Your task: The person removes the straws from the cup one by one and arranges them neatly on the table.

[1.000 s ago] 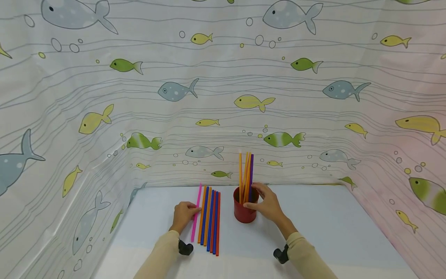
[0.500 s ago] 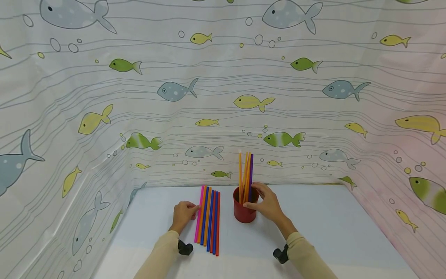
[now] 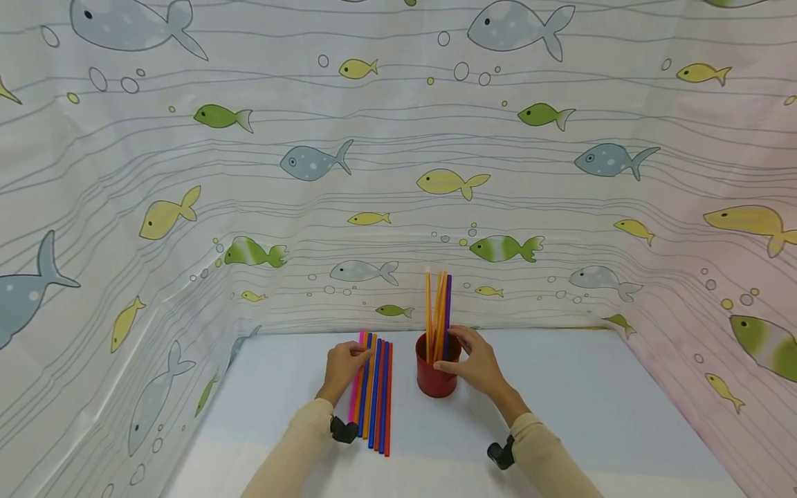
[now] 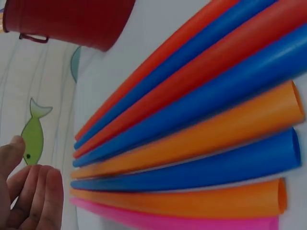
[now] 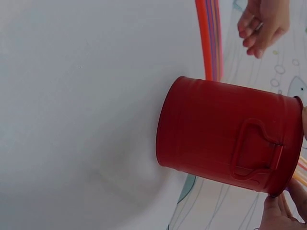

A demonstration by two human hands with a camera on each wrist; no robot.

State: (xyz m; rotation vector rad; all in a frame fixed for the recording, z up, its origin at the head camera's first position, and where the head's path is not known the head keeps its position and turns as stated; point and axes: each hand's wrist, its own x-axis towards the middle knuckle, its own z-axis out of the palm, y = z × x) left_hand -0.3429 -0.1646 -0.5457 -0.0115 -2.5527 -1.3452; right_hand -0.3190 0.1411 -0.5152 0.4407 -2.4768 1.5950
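My left hand [image 3: 344,365] is over the far part of a row of drinking straws [image 3: 376,394], fingers loosely bent. Nothing shows between its thumb and fingers in the left wrist view. Pink, orange, blue and red straws lie side by side on the table, the pink straw [image 4: 192,220] at the left end. My right hand [image 3: 476,360] holds the rim of a small red metal bucket [image 3: 436,382], thumb at the front and fingers at the right side. Orange-yellow straws and a purple straw [image 3: 447,304] stand upright in the bucket, which has a wire side handle [image 5: 256,151].
The white table [image 3: 560,415] reaches back to a fish-printed curtain [image 3: 398,235], which also rises along both sides. A black wrist camera [image 3: 344,430] sits on the left forearm and another black camera [image 3: 501,454] on the right.
The pink straw has slid right against the row. My left hand has let go of it and moved up and right, over the straws. The right hand stays at the bucket.
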